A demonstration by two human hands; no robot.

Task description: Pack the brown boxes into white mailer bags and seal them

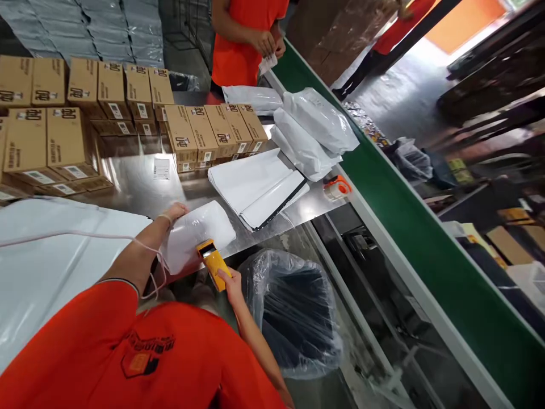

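A white wrapped package [196, 230] lies at the near edge of the metal table [142, 162]. My left hand [176, 212] rests at its upper left edge; its fingers are partly hidden. My right hand [232, 284] is wrapped round a yellow handheld scanner [215, 264], whose head is over the package's lower edge. Flat white mailing bags [255, 182] lie folded to the right of the package. Behind them brown boxes [215, 133] stand in a row. A pink cable [85, 233] crosses my left arm.
Filled white bags [315, 128] and an orange tape dispenser [337, 188] are beside the green conveyor [409, 238]. A lined bin [293, 312] stands below the table edge. Across the table another person's hands [268, 44] hold a paper. More boxes [63, 142] stand left.
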